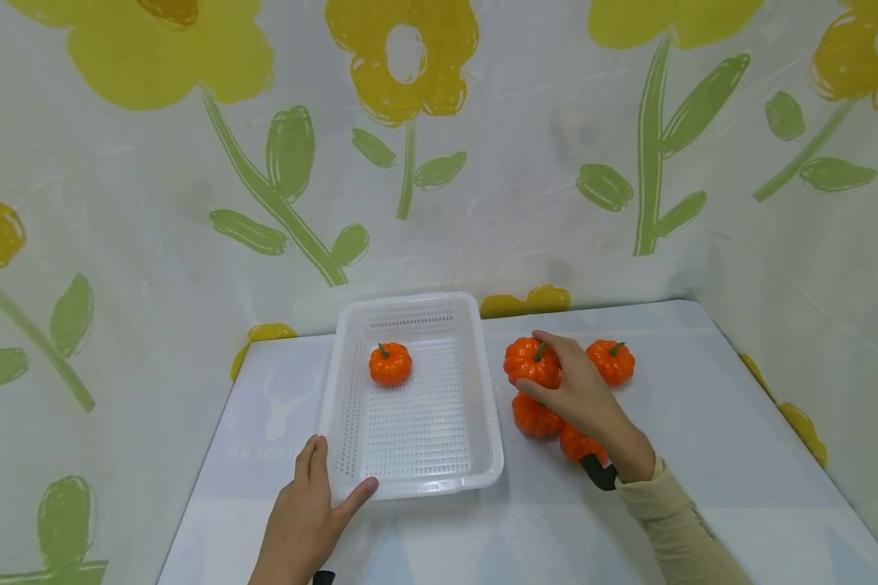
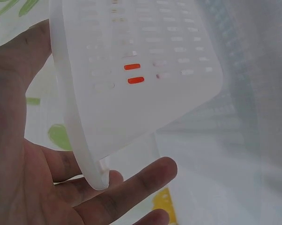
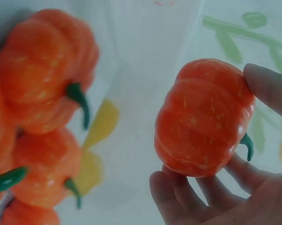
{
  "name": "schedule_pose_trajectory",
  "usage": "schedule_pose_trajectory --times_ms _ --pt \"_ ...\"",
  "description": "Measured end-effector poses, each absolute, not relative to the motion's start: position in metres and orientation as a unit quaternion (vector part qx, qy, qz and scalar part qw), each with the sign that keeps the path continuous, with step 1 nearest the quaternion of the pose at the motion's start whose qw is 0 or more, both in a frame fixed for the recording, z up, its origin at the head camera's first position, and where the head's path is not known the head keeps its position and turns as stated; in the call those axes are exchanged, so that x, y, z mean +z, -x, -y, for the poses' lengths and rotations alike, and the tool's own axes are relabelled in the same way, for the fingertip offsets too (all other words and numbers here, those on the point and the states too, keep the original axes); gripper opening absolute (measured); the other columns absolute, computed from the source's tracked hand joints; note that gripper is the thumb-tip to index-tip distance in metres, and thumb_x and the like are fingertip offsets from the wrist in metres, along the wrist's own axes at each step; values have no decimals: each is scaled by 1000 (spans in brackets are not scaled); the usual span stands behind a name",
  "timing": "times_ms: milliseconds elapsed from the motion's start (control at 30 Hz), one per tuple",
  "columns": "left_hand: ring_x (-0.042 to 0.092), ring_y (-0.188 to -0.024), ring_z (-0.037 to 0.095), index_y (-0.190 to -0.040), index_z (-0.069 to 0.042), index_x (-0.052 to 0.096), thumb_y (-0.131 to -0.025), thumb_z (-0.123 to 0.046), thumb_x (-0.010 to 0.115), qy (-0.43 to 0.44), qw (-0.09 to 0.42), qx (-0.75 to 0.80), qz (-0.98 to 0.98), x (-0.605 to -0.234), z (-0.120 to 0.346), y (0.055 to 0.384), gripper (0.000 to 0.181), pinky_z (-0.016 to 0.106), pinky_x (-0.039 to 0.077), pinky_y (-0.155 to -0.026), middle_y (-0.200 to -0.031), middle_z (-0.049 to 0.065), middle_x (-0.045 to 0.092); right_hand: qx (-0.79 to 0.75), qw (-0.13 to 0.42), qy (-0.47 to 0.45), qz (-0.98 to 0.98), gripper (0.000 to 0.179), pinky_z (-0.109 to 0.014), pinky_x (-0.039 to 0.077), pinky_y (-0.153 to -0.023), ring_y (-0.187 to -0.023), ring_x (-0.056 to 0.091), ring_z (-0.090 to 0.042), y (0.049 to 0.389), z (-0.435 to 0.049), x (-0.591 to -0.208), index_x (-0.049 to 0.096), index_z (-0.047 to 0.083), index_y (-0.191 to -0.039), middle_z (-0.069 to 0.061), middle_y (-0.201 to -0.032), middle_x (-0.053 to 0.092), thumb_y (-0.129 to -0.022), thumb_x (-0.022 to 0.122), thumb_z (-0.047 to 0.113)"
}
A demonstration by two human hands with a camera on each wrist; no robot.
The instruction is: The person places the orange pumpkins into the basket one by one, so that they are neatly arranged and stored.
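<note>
My right hand [image 1: 585, 394] pinches a small orange toy pumpkin [image 1: 530, 364] with a green stem, thumb on one side and fingers on the other. In the right wrist view, this pumpkin [image 3: 204, 119] appears above the tabletop, right of the other pumpkins. My left hand [image 1: 303, 512] rests at the near left corner of a white plastic basket [image 1: 492, 422], fingers spread and fairly straight along its rim. Inside the basket, toward the far left, sits another toy pumpkin [image 1: 390, 365]. Its orange shows through the slots of the basket wall [image 2: 131, 112] in the left wrist view.
Right of the basket, a toy pumpkin [image 1: 536, 417] and one partly hidden by my right wrist [image 1: 580, 444] lie close together. One more pumpkin [image 1: 616, 362] stands beyond the hand. A flower-printed cloth [image 1: 512, 162] hangs behind the white table [image 1: 717, 455].
</note>
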State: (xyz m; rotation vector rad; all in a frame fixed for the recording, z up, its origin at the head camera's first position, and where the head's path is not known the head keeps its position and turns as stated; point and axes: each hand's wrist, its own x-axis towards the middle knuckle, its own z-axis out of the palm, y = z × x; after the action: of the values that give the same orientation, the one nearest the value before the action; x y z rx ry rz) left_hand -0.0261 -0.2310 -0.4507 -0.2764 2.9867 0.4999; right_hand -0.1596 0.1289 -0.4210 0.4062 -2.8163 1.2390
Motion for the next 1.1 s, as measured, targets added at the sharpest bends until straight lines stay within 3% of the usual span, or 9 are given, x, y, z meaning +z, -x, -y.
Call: schedule_pose_trajectory --times_ms 233,567,767,1100 --pt "55 -102 39 -145 9 15 -70 -87 33 86 44 163 -982 -452 231 26 123 51 45 -89 -148 23 18 399 37 -157 903 77 -48 43 -95 -122 42 -20 167 -108 -412 38 26 -140 0 -137 41 -75 73 48" --pt "55 -101 38 -145 7 14 -69 -87 36 93 51 166 -980 -452 231 25 123 51 44 -90 -149 22 17 396 34 -196 896 77 -39 46 -89 -108 48 -16 180 -80 -407 39 20 -139 1 -132 44 -76 74 46" --pt "55 -99 37 -146 7 13 -71 -84 40 95 58 169 -979 -451 231 25 121 52 44 -90 -149 23 17 381 34 -199 902 75 -36 48 -82 -99 51 -21 189 -65 -406 42 22 -136 -2 -130 41 -74 75 48" --pt "55 -100 37 -145 6 15 -69 -85 41 100 57 165 -980 -454 231 27 122 52 44 -90 -149 23 18 375 3 -223 900 73 -37 45 -89 -101 48 -17 204 -42 -416 42 24 -136 0 -122 42 -75 74 47"
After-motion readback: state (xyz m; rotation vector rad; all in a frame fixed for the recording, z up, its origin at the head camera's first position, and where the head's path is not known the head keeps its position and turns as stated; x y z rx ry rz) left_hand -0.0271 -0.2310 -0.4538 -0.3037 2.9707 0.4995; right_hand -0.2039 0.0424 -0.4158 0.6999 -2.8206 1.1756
